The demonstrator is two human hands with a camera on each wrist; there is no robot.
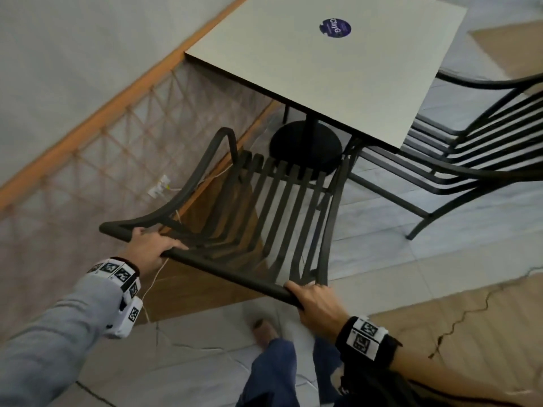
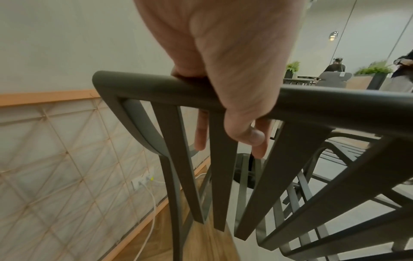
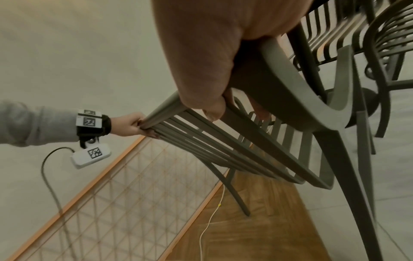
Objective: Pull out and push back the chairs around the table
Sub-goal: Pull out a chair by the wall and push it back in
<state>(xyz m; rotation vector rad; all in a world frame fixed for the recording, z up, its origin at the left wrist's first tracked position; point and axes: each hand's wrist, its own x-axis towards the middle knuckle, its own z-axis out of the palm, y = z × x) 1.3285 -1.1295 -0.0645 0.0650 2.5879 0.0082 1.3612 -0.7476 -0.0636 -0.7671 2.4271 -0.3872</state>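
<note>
Two hands were clamped on the top rail of a dark slatted metal chair [image 1: 273, 207]. The left hand [image 1: 150, 248] wrapped the rail near its left corner, fingers curled over the far side and thumb on the near side; the right hand [image 1: 318, 305] gripped the rail's right end in the same manner. Both hands were set well apart along the rail. Nearest the viewer, the person's blue-trousered leg [image 1: 270, 368] stood on bare grey floor tiles behind the chair back. Beyond the rail, the slatted seat ran forward toward the black round pedestal base [image 1: 305, 148] of a square pale table [image 1: 338, 69], its front edge just beneath the table's near edge. To the left, a lattice-panelled wall [image 1: 97, 183] ran close beside the chair's armrest. To the right, a second slatted chair [image 1: 470, 136] sat tucked against the table's right edge.
</note>
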